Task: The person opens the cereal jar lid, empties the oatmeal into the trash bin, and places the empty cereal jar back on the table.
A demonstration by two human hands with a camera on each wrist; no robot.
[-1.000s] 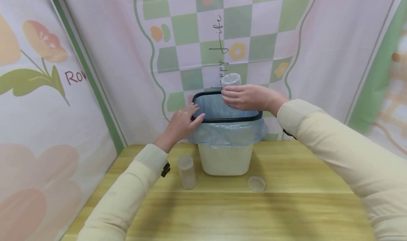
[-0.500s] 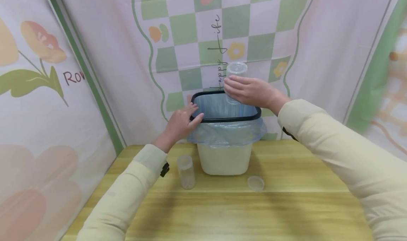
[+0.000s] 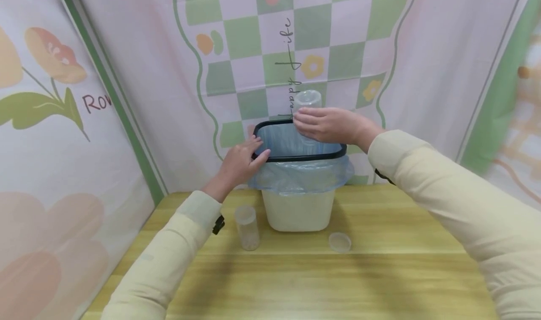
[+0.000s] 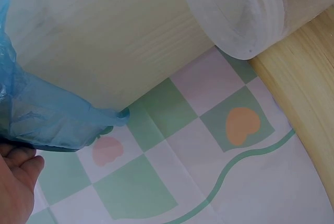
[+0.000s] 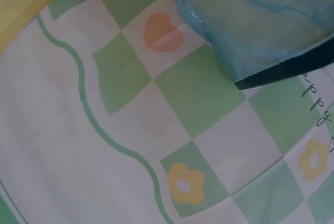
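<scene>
A bare left hand (image 4: 15, 190) shows at the lower left, bent fingers touching the thin black rim (image 4: 60, 149) of a smooth, cream-coloured bin (image 4: 104, 36). A crinkled, see-through blue plastic bag (image 4: 47, 112) folds over the rim and covers part of the bin's wall. At the top right, partly cut off, is a translucent, cylindrical plastic jar (image 4: 261, 12); a light wooden tabletop (image 4: 292, 72) runs along the right side. Green-and-white checked cloth (image 4: 167, 166) spreads below, printed with an orange heart (image 4: 242, 126).
</scene>
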